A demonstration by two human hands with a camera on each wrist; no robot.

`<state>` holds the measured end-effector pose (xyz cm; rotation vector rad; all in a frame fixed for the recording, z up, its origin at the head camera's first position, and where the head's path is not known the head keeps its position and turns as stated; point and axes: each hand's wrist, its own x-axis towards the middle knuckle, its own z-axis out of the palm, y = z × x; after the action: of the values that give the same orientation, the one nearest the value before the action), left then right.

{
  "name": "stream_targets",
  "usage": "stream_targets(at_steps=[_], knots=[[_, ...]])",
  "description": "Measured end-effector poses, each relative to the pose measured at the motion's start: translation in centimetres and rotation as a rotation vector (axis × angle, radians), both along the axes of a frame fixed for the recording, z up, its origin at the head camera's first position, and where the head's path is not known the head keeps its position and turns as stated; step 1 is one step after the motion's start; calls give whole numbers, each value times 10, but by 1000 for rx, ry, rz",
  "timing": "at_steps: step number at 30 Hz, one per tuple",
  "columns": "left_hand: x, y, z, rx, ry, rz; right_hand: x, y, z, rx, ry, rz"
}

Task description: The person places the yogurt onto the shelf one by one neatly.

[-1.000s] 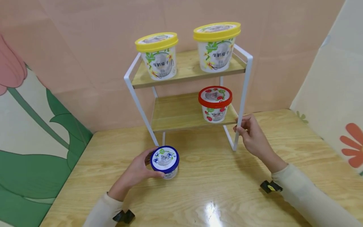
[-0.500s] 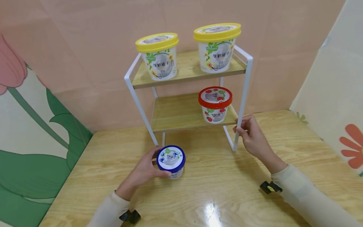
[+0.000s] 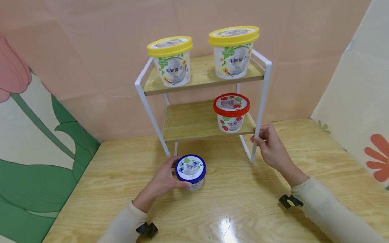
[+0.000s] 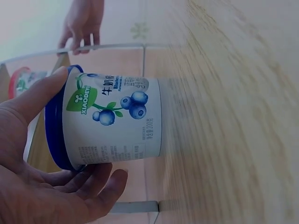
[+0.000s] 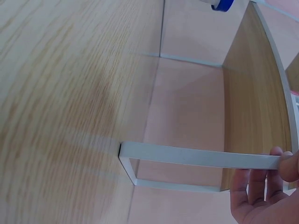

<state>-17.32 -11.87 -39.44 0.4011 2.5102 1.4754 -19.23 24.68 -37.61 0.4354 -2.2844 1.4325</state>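
Note:
My left hand (image 3: 164, 179) grips a white paper tub with a blue lid (image 3: 190, 168) by its side, in front of the rack's left leg. Blueberries are printed on the blue-lidded tub (image 4: 112, 119) in the left wrist view; thumb and fingers wrap it near the lid, and its base is close over the table. My right hand (image 3: 271, 148) pinches the front right leg of a two-tier rack (image 3: 259, 111) at lower-shelf height. In the right wrist view, the thumb and fingers of the right hand (image 5: 268, 193) close round the white leg (image 5: 196, 156).
Two yellow-lidded tubs, a left one (image 3: 173, 69) and a right one (image 3: 232, 60), stand on the upper shelf (image 3: 200, 67). A red-lidded tub (image 3: 230, 123) sits at the right of the lower shelf (image 3: 188, 119). Behind the wooden table (image 3: 237, 202) hangs a pink backdrop (image 3: 121, 67).
My left hand has carried the blue-lidded tub to the right along the front of the rack. The right hand keeps its grip on the leg, and the other tubs stand where they were.

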Motion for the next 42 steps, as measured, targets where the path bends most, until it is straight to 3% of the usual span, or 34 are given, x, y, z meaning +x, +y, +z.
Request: stream_targets(at_steps=[9,16,28,37,42], knots=[[-6,10,-1,-12,5,-52,0,0,-1,13,20,-15],[-7,14,0,-28,8,-51,0,0,-1,12,14,-17],[-7,10,-2,67,-72,-83,-1,0,-1,-8,17,10],[-7,11,-5,124,-80,-152,-1,1,-1,23,10,-22],[-7,11,-7,122,-61,-144,-2,0,-1,11,20,-10]])
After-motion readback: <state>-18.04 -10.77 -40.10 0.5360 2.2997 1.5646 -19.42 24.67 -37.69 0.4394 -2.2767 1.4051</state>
